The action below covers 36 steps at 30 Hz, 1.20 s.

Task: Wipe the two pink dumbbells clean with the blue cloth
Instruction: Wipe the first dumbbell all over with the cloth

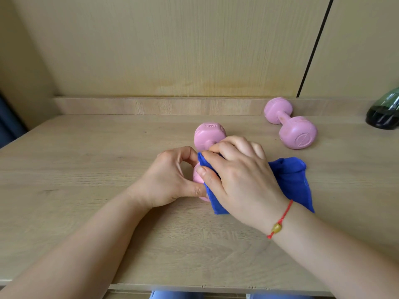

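A pink dumbbell (206,137) lies on the wooden table (86,169) in the middle, its far head marked 1KG. My left hand (170,180) grips its near head, which is mostly hidden. My right hand (239,175) holds the blue cloth (291,180) wrapped over the dumbbell's handle and near head, fingers curled round it. The cloth's loose end trails to the right on the table. The second pink dumbbell (291,124) lies apart at the back right, untouched.
A dark green glossy object (386,113) sits at the far right edge of the table. A raised wooden ledge (140,105) and wall panels close the back. The table's front edge (194,288) runs just below my forearms.
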### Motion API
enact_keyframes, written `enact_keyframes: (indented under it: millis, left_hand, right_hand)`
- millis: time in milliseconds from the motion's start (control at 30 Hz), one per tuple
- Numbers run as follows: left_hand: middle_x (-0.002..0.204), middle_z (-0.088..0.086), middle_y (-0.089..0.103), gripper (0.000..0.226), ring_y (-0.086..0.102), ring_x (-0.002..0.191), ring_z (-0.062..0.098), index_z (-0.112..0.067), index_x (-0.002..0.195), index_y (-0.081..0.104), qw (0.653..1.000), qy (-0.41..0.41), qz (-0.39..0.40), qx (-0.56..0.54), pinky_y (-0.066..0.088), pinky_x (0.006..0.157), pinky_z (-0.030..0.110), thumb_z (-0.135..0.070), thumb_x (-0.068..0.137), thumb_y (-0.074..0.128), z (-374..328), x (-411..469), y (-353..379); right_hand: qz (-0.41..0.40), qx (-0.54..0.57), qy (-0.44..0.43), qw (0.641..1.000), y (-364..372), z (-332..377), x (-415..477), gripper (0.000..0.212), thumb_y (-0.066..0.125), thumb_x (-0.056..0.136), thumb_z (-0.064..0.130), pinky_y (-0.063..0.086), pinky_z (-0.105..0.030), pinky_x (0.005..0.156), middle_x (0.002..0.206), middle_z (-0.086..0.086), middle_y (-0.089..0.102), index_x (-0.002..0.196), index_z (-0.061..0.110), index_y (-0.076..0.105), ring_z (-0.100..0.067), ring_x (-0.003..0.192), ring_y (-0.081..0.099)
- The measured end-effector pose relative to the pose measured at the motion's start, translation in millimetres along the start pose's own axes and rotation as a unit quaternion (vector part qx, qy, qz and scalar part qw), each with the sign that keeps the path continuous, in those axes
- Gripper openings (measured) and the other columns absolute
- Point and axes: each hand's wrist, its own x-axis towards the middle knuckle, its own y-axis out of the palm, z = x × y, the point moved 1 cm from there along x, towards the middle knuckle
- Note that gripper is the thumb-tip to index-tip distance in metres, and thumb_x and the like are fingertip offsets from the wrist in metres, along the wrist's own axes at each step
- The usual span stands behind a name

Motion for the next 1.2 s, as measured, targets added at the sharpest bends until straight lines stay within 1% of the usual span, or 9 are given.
enact_keyframes:
  millis: [200, 333, 467, 533, 633, 800, 900, 1100, 1200]
  left_hand:
    - [0.085, -0.008, 0.072, 0.06, 0.062, 0.081, 0.004, -0.028, 0.084, 0.066, 1.0, -0.014, -0.003, -0.015, 0.045, 0.076, 0.015, -0.053, 0.034, 0.088, 0.0, 1.0, 1.5]
    - [0.087, -0.011, 0.071, 0.061, 0.063, 0.085, 0.004, -0.027, 0.084, 0.066, 1.0, -0.02, -0.002, -0.015, 0.045, 0.077, 0.015, -0.055, 0.033, 0.087, -0.1, 1.6, 1.0]
    - [0.086, -0.015, 0.07, 0.061, 0.061, 0.085, 0.003, -0.026, 0.083, 0.065, 1.0, -0.018, 0.001, -0.012, 0.043, 0.077, 0.015, -0.055, 0.034, 0.087, 0.7, 1.5, 0.7]
    - [0.086, -0.016, 0.069, 0.061, 0.06, 0.083, 0.001, -0.026, 0.084, 0.065, 1.0, -0.017, 0.006, -0.016, 0.042, 0.076, 0.014, -0.054, 0.034, 0.087, 0.4, 1.3, 0.1]
    - [0.087, -0.016, 0.069, 0.062, 0.061, 0.084, 0.001, -0.027, 0.086, 0.065, 1.0, -0.019, 0.013, -0.005, 0.042, 0.076, 0.015, -0.055, 0.035, 0.086, -0.7, 1.2, -0.6]
    - [0.09, -0.016, 0.068, 0.064, 0.058, 0.099, 0.012, -0.037, 0.088, 0.064, 0.999, -0.04, 0.005, 0.034, 0.044, 0.088, 0.03, -0.062, 0.034, 0.087, 2.1, -0.3, -0.8]
    - [0.09, -0.018, 0.068, 0.067, 0.056, 0.105, 0.019, -0.04, 0.092, 0.062, 0.997, -0.046, 0.002, 0.062, 0.043, 0.1, 0.044, -0.067, 0.035, 0.085, 5.1, -3.2, -3.9]
    - [0.093, -0.021, 0.069, 0.065, 0.061, 0.094, -0.003, -0.029, 0.094, 0.063, 0.997, -0.031, 0.021, 0.065, 0.025, 0.113, 0.058, -0.064, 0.043, 0.082, 11.3, -13.3, -15.7]
    - [0.099, -0.02, 0.07, 0.063, 0.062, 0.1, -0.005, -0.028, 0.1, 0.062, 0.997, -0.027, 0.043, 0.062, 0.011, 0.118, 0.059, -0.061, 0.049, 0.081, 16.9, -20.6, -21.6]
  right_hand:
    - [-0.051, 0.033, -0.09, 0.994, -9.4, -18.5, -25.4, 0.035, 0.048, 0.097, 0.03, 0.04, -0.039, 0.088, 0.126, 0.009, 0.06, 0.129, 0.024, 0.062, -0.022, 0.119, 0.05]
    - [-0.079, 0.061, -0.091, 0.991, -8.8, -29.1, -39.0, 0.04, 0.056, 0.092, 0.012, 0.046, -0.041, 0.087, 0.131, 0.007, 0.061, 0.131, 0.018, 0.062, -0.024, 0.109, 0.057]
    - [-0.069, 0.095, -0.027, 0.993, 4.4, -43.2, -47.4, 0.03, 0.055, 0.088, 0.008, 0.052, -0.041, 0.079, 0.102, -0.003, 0.07, 0.114, 0.008, 0.068, -0.029, 0.087, 0.061]
    - [-0.031, 0.151, 0.033, 0.988, 10.8, -50.0, -50.1, 0.026, 0.054, 0.088, 0.012, 0.051, -0.036, 0.084, 0.093, -0.002, 0.071, 0.108, 0.01, 0.071, -0.025, 0.088, 0.06]
    - [-0.017, 0.214, 0.092, 0.972, 12.7, -52.3, -48.0, 0.03, 0.053, 0.09, 0.017, 0.036, -0.011, 0.089, 0.093, 0.003, 0.073, 0.112, 0.012, 0.072, -0.013, 0.095, 0.052]
    - [0.088, 0.23, 0.126, 0.961, 14.6, -49.5, -39.2, 0.01, 0.059, 0.092, 0.02, 0.037, -0.03, 0.088, 0.082, 0.007, 0.061, 0.095, 0.013, 0.066, -0.019, 0.097, 0.045]
    - [0.15, 0.236, 0.14, 0.95, 12.3, -48.5, -40.0, 0.039, 0.073, 0.08, 0.038, 0.032, -0.029, 0.097, 0.109, 0.017, 0.055, 0.115, 0.026, 0.06, -0.012, 0.11, 0.038]
    - [0.087, 0.227, 0.109, 0.964, 17.1, -41.4, -33.0, 0.059, 0.059, 0.064, 0.075, 0.03, -0.032, 0.093, 0.103, 0.019, 0.056, 0.108, 0.034, 0.062, -0.012, 0.105, 0.041]
    - [0.062, 0.254, 0.092, 0.961, 21.7, -37.8, -28.5, 0.059, 0.052, 0.067, 0.075, 0.029, -0.032, 0.093, 0.097, 0.02, 0.056, 0.11, 0.036, 0.062, -0.009, 0.102, 0.043]
